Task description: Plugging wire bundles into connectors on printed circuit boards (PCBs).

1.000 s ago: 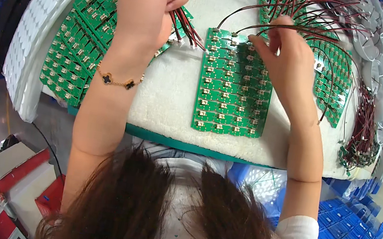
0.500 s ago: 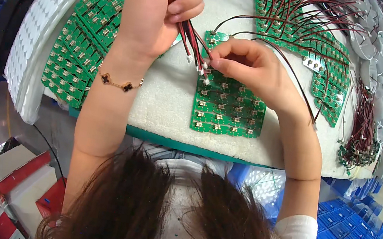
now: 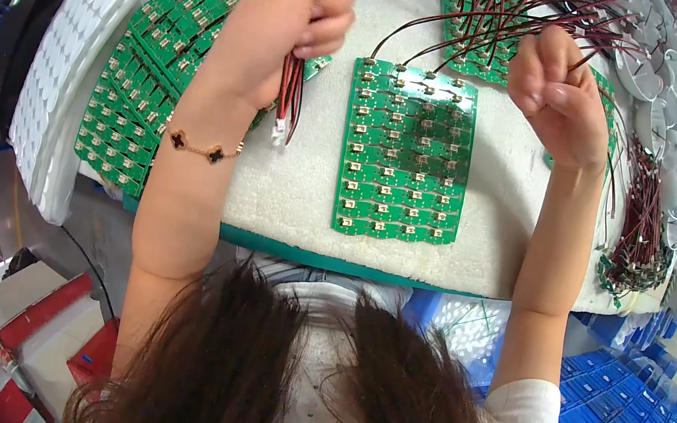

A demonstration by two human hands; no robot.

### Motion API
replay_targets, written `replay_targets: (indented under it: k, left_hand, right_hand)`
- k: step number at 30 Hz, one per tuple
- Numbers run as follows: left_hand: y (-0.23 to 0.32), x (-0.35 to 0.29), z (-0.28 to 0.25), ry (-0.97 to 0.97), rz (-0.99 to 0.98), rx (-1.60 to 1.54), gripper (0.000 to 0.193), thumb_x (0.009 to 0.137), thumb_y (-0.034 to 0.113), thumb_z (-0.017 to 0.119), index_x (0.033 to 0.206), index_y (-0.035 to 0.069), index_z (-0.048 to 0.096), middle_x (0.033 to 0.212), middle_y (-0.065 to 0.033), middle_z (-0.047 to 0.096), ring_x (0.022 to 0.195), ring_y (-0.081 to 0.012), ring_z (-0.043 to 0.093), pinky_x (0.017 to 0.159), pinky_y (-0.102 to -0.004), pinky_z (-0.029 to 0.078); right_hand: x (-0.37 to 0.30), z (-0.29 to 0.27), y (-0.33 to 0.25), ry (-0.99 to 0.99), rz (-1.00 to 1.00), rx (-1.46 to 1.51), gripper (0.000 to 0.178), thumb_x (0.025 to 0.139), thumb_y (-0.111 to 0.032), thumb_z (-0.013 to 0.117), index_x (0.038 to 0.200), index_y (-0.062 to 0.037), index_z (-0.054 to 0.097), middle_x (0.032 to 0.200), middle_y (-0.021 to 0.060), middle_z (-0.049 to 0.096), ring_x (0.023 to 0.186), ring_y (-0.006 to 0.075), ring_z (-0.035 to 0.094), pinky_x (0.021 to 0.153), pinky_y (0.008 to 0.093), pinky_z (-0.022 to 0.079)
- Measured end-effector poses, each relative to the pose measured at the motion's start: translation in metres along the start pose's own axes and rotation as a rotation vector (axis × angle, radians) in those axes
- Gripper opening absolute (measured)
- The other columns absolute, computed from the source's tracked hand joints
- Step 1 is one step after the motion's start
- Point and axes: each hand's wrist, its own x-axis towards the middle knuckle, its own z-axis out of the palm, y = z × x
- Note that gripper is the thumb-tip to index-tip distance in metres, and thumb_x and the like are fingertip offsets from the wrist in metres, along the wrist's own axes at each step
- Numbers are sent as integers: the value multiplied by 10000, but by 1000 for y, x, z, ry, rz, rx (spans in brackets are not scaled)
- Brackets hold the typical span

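Note:
My left hand (image 3: 291, 29) is closed around a bundle of red-and-black wires (image 3: 291, 86). Their white plug ends hang below the fist, over the pale mat. Right of them a green circuit board panel (image 3: 403, 169) lies flat, with rows of small white sockets. From its top edge a few thin wires (image 3: 424, 21) arc away to the upper right. My right hand (image 3: 561, 96) is raised beyond the panel's upper right corner, fingers curled in. A dark wire shows beside those fingers; what they grip is hidden.
More green panels (image 3: 121, 113) overlap on the left, beside a white tray of round parts (image 3: 70, 75). Another wired panel (image 3: 476, 53) lies at the back. Wire bundles (image 3: 643, 222) and translucent cups (image 3: 667, 121) crowd the right. Blue crates (image 3: 614, 419) stand below the pale mat (image 3: 294, 214).
My right hand has moved from the panel's upper part to the upper right. The wires from its top edge now sweep right behind that hand. My left hand's bundle has shifted slightly left.

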Motion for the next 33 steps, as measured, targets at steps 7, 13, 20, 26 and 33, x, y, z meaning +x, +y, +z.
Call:
replay_targets:
  k: [7, 13, 20, 26, 33]
  left_hand:
    - [-7, 7, -6, 255, 239, -25, 233, 1005, 220, 390, 850, 62, 461, 556, 52, 325, 423, -41, 283, 394, -198, 239]
    - [-7, 6, -6, 225, 224, -32, 221, 1003, 203, 388, 851, 58, 459, 556, 48, 325, 422, -42, 283, 392, -197, 237]
    - [-7, 5, -3, 203, 226, -56, 217, 1004, 205, 390, 861, 58, 459, 562, 47, 333, 423, -43, 285, 392, -198, 242]
    - [-8, 6, -5, 212, 225, -58, 214, 1001, 206, 399, 859, 59, 462, 563, 47, 336, 424, -43, 287, 398, -195, 245]
    - [-9, 7, -6, 205, 226, -68, 223, 1001, 208, 400, 849, 59, 467, 562, 45, 344, 425, -43, 293, 401, -194, 247]
  right_hand:
    - [0, -12, 25, 300, 152, -858, 84, 827, -38, 660, 862, 5, 597, 918, 72, 640, 874, 128, 605, 818, 264, 477]
    - [2, -11, 16, 188, 77, -876, 113, 817, -36, 665, 918, 8, 639, 840, 45, 658, 792, 86, 603, 702, 222, 485]
    - [-3, -17, 18, 191, 151, -1082, 148, 808, 11, 651, 956, 5, 645, 869, 54, 657, 797, 106, 598, 723, 238, 479]
    - [2, 2, 15, 205, 85, -1160, 184, 776, 51, 632, 953, 0, 626, 812, 80, 651, 746, 127, 616, 668, 258, 494]
    - [2, 10, 13, 246, 173, -1226, 133, 789, -6, 657, 912, -15, 607, 795, 24, 630, 748, 98, 553, 690, 255, 452]
